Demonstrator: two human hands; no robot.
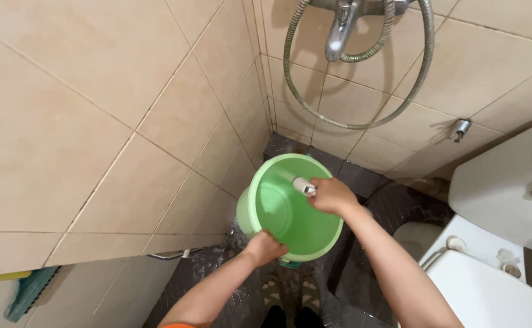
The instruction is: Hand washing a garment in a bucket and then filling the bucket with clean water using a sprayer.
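Round, smooth, light-green plastic bucket (287,206), tilted over dark floor tiles below the chrome wall tap (339,27). Left hand (266,246) clamped on the near rim. Right hand (334,195) closed around a white shower head (304,185) inside the bucket. Right of the bucket, glossy white ceramic toilet (491,243).

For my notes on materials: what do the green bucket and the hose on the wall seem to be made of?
Bucket: likely plastic, with an even green colour, a thin rim and a smooth, slightly glossy inside. Hose: probably metal, or metal-wrapped, grey and shiny with fine ribs.
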